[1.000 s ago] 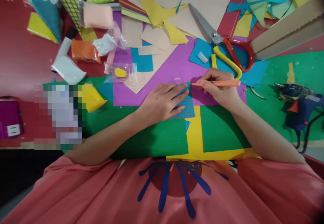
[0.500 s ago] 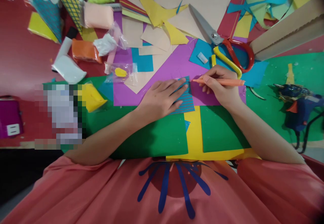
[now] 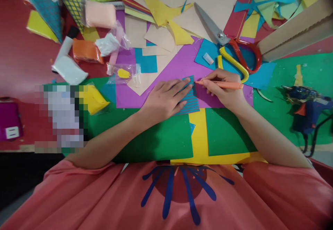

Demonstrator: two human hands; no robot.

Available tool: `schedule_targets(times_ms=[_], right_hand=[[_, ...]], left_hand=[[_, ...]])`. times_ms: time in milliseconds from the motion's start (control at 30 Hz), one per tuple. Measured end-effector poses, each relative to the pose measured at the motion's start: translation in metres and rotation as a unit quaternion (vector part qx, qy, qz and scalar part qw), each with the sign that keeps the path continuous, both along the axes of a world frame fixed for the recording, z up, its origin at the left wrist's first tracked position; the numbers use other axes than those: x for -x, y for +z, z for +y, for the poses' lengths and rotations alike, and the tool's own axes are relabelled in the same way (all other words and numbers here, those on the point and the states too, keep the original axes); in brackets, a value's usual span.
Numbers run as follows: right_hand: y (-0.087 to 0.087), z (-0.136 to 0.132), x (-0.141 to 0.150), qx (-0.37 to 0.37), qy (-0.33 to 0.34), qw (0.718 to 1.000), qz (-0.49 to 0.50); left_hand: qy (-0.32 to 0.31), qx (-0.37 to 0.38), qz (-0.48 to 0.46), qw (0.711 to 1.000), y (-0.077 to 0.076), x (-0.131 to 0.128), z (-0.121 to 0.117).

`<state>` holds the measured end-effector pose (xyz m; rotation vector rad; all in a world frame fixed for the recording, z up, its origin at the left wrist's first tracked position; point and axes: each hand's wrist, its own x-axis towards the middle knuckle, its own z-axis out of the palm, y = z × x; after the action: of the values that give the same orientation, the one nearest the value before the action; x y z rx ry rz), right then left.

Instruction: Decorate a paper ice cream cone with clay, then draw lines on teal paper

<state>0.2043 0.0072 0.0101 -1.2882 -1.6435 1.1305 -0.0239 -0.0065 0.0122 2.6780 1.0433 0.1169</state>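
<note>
My left hand (image 3: pixel 166 96) lies flat with fingers stretched over a blue piece of paper (image 3: pixel 191 101) marked with dark parallel stripes. Part of that piece is hidden under the palm and fingers. My right hand (image 3: pixel 225 89) is closed around an orange marker (image 3: pixel 229 84). The marker's tip is at the right edge of the striped piece, near its upper corner. Beneath the piece spreads a purple sheet (image 3: pixel 208 100), lying over green sheets (image 3: pixel 156 136).
Large scissors (image 3: pixel 220 35) with red and yellow handles lie beyond my right hand. A blue glue gun (image 3: pixel 309 112) sits far right. Clay packets, such as an orange one (image 3: pixel 87 50), and decorated cones (image 3: pixel 48 13) are at upper left. A cardboard piece (image 3: pixel 296 28) juts in at right.
My right hand has shifted slightly left, bringing the marker's tip from beside the striped blue paper to its edge. My left hand stays in place on the paper.
</note>
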Motion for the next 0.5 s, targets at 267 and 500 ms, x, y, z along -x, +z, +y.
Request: schedule_targets(times_ms=[267, 500], right_hand=[[0.0030, 0.0003, -0.0024, -0.008, 0.014, 0.999, -0.039], [0.0011, 0.0010, -0.0040, -0.008, 0.027, 0.999, -0.046]], left_hand=[[0.003, -0.002, -0.004, 1.000, 0.0000, -0.0005, 0.0002], [0.000, 0.004, -0.006, 1.000, -0.0013, 0.0010, 0.0000]])
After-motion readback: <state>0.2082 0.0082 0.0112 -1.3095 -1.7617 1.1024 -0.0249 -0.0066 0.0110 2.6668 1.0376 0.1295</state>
